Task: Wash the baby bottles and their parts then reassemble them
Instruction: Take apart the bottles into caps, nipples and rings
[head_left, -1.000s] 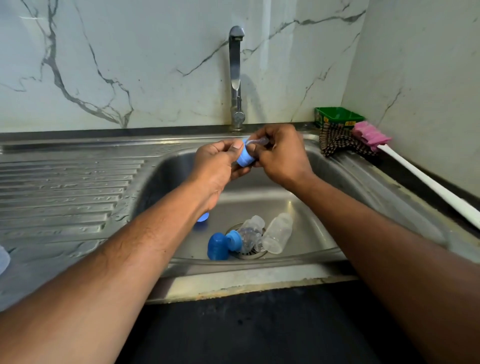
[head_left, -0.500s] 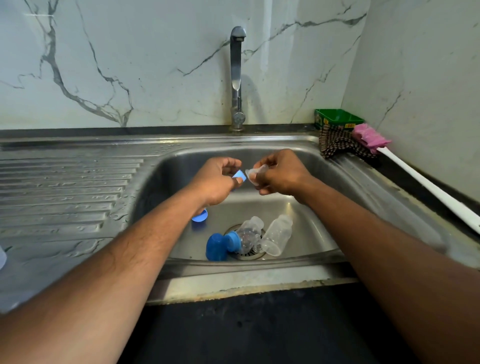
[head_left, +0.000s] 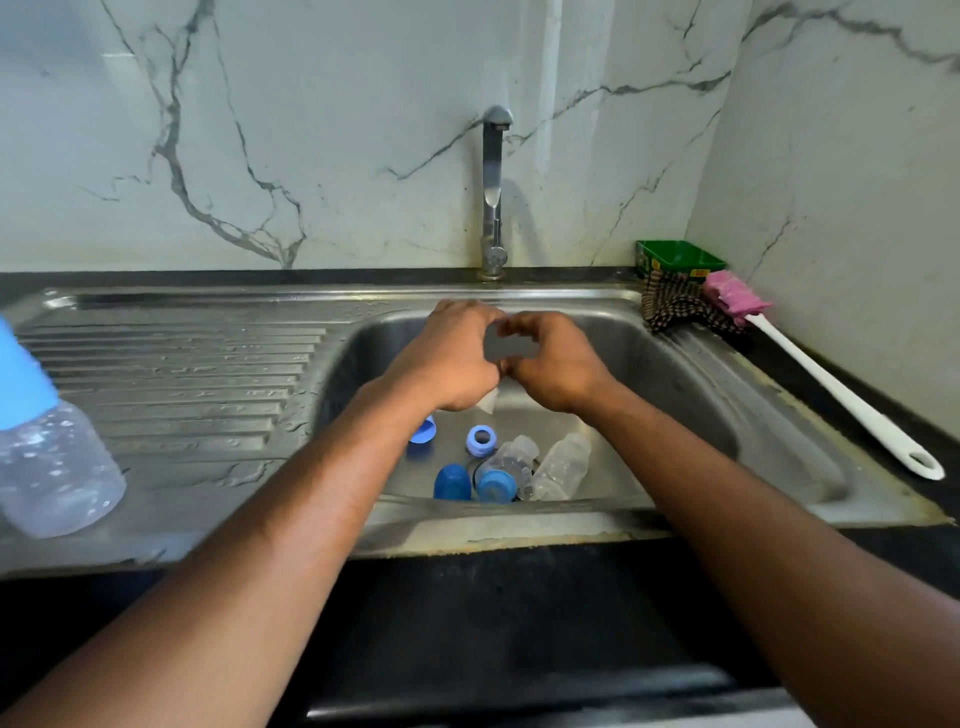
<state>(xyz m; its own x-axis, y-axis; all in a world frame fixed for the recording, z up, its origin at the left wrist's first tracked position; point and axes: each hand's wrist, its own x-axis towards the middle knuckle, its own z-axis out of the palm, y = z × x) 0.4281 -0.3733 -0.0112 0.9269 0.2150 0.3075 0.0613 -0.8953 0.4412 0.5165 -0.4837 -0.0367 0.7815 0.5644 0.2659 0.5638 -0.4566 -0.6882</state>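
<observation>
Two hands over the basin, parts loose, washing not yet begun.

Nearest me in the sink lie two clear bottles on their sides by the drain, long axes running near-to-far, the right one's neck far-right, beside a blue cap and a pale ring. Above, my left hand and right hand meet fingertip to fingertip, grip curled; a pale teat peeks below, though which hand holds it I cannot tell. I judge disassembly is ending; next comes the tap beyond.
</observation>
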